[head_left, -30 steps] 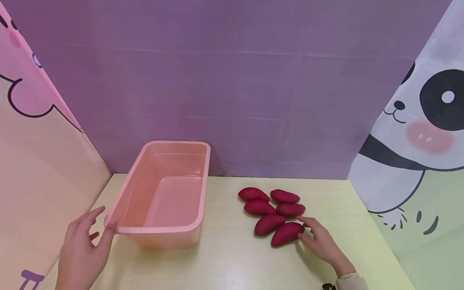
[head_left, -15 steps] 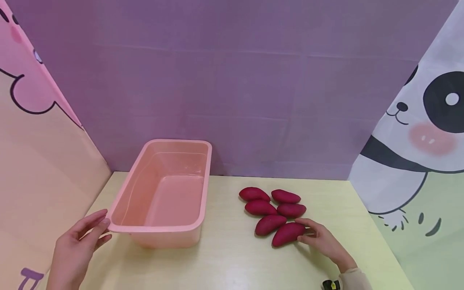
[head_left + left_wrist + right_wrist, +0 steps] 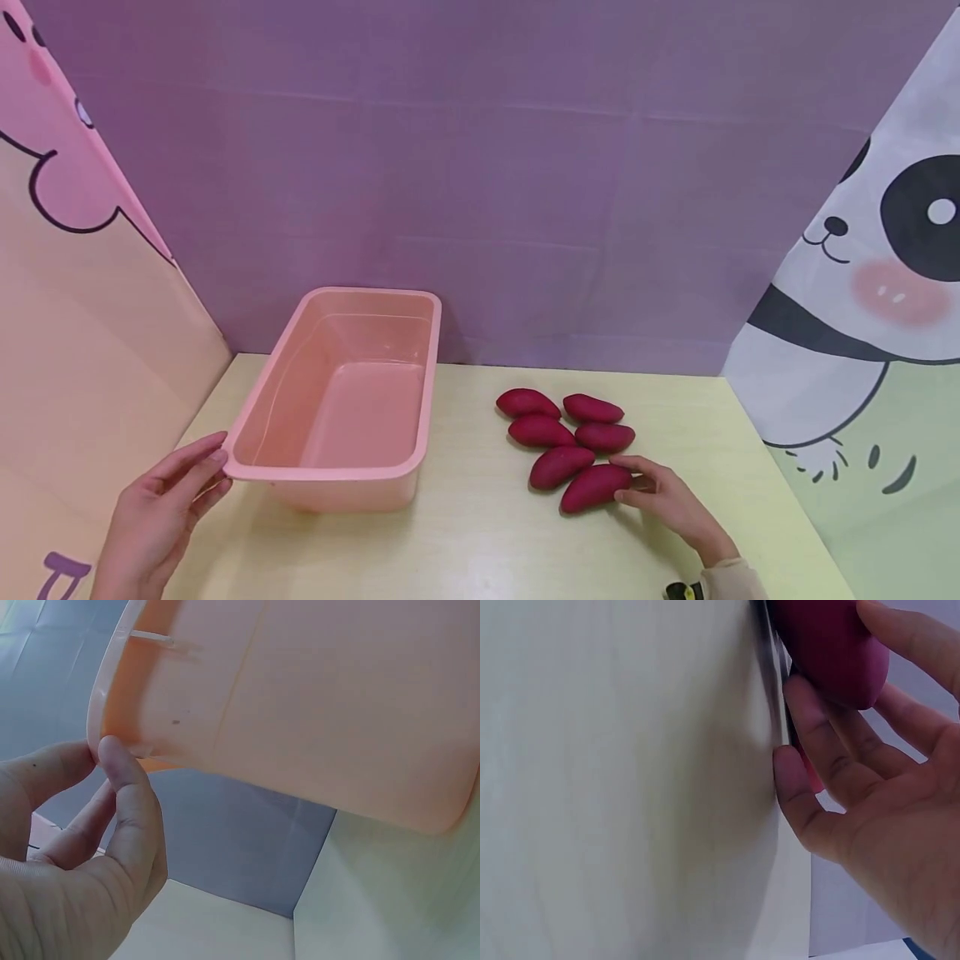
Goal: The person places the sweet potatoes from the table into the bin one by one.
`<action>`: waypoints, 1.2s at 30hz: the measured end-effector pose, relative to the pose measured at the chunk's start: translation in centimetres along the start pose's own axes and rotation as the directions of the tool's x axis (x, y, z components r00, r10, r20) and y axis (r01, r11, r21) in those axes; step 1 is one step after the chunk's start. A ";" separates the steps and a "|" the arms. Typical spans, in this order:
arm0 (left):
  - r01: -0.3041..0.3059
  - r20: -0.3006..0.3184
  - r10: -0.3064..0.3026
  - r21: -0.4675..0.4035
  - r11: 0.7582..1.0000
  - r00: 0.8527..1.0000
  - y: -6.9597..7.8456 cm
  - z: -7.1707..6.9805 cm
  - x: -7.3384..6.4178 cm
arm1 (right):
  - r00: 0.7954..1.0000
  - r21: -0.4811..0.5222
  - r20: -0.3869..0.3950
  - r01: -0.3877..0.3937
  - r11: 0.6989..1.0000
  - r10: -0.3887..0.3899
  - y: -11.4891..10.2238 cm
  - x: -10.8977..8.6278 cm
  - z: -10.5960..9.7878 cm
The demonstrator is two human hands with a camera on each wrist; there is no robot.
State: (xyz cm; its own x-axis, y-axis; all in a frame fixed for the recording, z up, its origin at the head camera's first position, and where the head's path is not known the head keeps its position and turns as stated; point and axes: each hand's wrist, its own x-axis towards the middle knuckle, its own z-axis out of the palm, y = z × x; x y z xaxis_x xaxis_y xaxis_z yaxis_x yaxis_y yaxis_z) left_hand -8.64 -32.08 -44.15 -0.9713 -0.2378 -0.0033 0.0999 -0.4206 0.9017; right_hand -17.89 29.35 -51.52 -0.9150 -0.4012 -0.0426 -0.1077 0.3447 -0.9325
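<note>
A pink plastic tub (image 3: 330, 474) stands on the left of the table. My left hand (image 3: 161, 512) pinches its near left rim corner; in the left wrist view the thumb and fingertips meet on the rim (image 3: 96, 724). To the right lie several dark red sweet potatoes in two loose columns. My right hand (image 3: 671, 504) grips the right end of the nearest sweet potato (image 3: 592, 489). In the right wrist view, thumb and fingers lie on either side of that sweet potato (image 3: 832, 656). Another sweet potato (image 3: 560, 467) sits against its left side.
The pale wooden table (image 3: 487, 542) has bare surface between the tub and the sweet potatoes. A purple backdrop (image 3: 487, 183) rises behind the table's far edge. Printed cartoon panels stand at both sides, with a panda (image 3: 892, 292) on the right one.
My left hand, spread beside the tub's corner, has closed its thumb and fingers on the rim. The right hand's fingers have moved in around the end of the nearest sweet potato.
</note>
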 end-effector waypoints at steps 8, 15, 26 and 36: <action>-0.014 0.031 0.016 -0.050 0.999 0.999 0.0 -0.2 0.0 | 0.997 -0.010 -0.021 0.074 0.997 -0.074 -1.4 0.4 0.3; -0.027 0.030 0.029 -0.062 0.998 0.999 -0.1 -0.2 0.1 | 0.993 -0.014 -0.034 0.112 0.994 -0.112 -3.9 1.5 1.1; -0.047 0.041 0.051 -0.089 0.995 0.998 -0.2 -0.1 0.0 | 0.989 -0.035 -0.070 0.126 0.991 -0.128 -8.5 3.6 2.1; -0.061 0.035 0.064 -0.099 0.993 0.997 -0.5 -0.1 0.1 | 0.985 -0.045 -0.095 0.137 0.990 -0.141 -13.1 7.2 4.1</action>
State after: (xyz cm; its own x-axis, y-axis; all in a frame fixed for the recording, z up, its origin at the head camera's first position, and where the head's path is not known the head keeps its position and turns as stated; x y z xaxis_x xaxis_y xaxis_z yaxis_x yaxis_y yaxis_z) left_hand -8.77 -32.00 -44.61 -0.9697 -0.2339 0.0699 0.1797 -0.4901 0.8529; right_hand -21.45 18.47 -41.13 -0.9236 -0.3629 0.1236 -0.2496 0.3245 -0.9124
